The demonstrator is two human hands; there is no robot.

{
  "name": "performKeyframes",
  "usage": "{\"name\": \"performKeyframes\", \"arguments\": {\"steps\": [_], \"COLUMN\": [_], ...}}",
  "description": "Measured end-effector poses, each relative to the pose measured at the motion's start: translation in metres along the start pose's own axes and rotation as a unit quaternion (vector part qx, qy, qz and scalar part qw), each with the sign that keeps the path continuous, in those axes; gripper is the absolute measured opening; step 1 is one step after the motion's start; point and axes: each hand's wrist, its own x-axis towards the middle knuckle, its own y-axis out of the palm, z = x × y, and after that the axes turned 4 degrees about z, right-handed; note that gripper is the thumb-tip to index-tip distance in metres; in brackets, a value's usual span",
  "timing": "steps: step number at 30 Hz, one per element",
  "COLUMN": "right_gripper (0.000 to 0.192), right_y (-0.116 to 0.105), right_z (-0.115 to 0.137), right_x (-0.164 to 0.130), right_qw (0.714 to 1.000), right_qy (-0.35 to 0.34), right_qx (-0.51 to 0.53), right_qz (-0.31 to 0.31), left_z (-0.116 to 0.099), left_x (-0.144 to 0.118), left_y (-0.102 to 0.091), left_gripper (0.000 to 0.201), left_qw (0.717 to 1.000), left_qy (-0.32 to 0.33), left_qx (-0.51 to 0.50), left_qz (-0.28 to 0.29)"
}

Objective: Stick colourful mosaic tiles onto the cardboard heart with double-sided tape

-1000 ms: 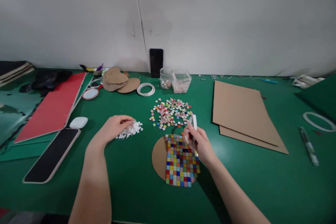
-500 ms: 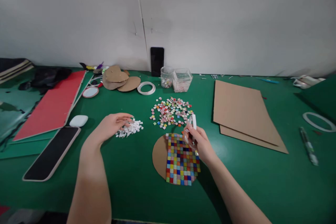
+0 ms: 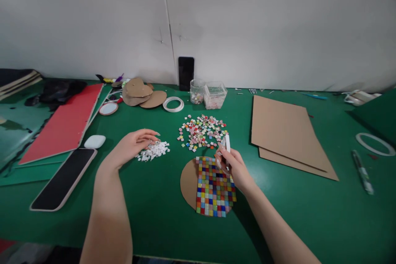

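A round cardboard disc (image 3: 187, 181) lies on the green table (image 3: 154, 214), partly covered by a grid of coloured mosaic tiles (image 3: 214, 187). My right hand (image 3: 232, 166) hovers over its top edge, holding a small white roll of tape (image 3: 227, 143) upright. My left hand (image 3: 133, 145) rests with fingers loosely spread at the edge of a small pile of white paper bits (image 3: 154, 151). A loose heap of coloured tiles (image 3: 201, 131) lies just beyond the disc.
Two cardboard sheets (image 3: 286, 134) lie to the right. A dark tablet (image 3: 63, 177), a white case (image 3: 94, 141) and a red board (image 3: 62, 123) are on the left. Two clear tile containers (image 3: 208, 93), a tape ring (image 3: 173, 104), cardboard cut-outs (image 3: 140, 92) and a phone (image 3: 186, 72) sit at the back.
My left hand has lifted slightly off the white paper bits and its fingers have opened. My right hand with the tape roll has hardly moved.
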Motion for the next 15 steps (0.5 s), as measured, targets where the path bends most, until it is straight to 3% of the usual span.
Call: {"name": "performKeyframes", "arguments": {"steps": [9,15], "right_gripper": [0.04,0.04], "right_y": [0.0008,0.0036], "right_z": [0.0014,0.0038], "right_x": [-0.0001,-0.0014], "right_qw": [1.0,1.0], "right_qy": [0.003,0.021], "right_qx": [0.001,-0.007], "right_qz": [0.007,-0.01], "left_z": [0.0016,-0.004], "left_x": [0.0014,-0.0005], "left_y": [0.0,0.0027], "left_gripper": [0.033,0.036], "left_qw": [0.998,0.997], "left_qy": [-0.006,0.004], "left_qx": [-0.055,0.011], "left_qz": [-0.041,-0.076]}}
